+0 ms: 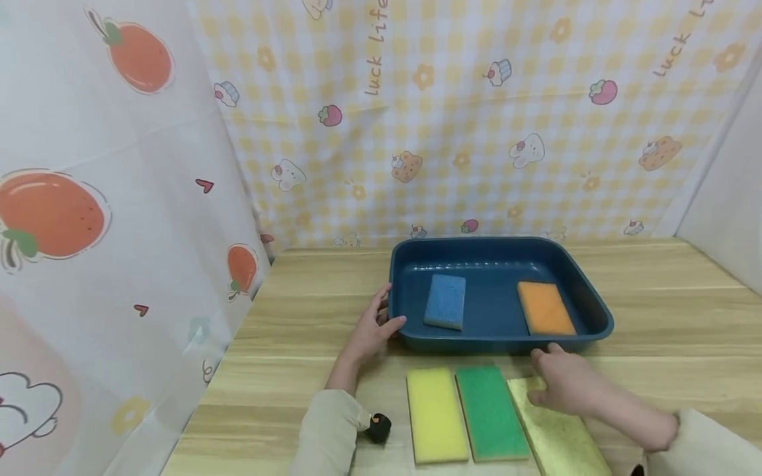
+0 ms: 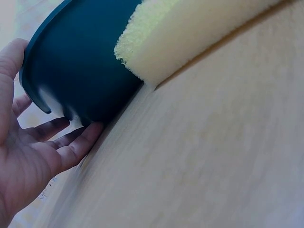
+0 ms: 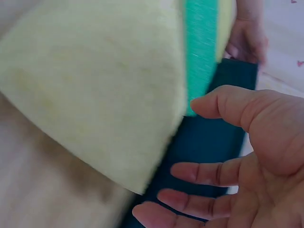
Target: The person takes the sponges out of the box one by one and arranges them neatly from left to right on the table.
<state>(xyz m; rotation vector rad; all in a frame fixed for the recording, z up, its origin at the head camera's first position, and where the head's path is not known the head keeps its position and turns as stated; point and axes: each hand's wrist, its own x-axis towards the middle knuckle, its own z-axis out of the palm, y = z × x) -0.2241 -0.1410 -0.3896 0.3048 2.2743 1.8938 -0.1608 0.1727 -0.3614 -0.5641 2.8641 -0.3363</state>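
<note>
A dark blue rectangular baking pan [image 1: 494, 345] stands on the table with a blue sponge [image 1: 445, 301] and an orange sponge [image 1: 546, 309] lying in it. My left hand [image 1: 370, 334] holds the pan's front left corner, thumb at the rim and fingers against the outer side. At the front wall, my right hand [image 1: 568, 383] reaches over a pale yellow sponge [image 1: 562, 430] with its fingers spread and nothing between them. Side by side in front of the pan lie a bright yellow sponge [image 1: 437, 416] and a green sponge [image 1: 492, 413].
The wooden table [image 1: 286, 370] extends to both sides of the pan. Behind it hangs a yellow-checked cloth [image 1: 452, 132], and a white fruit-printed cloth [image 1: 119, 198] covers the left side. A small black object [image 1: 378, 428] sits by the left sleeve.
</note>
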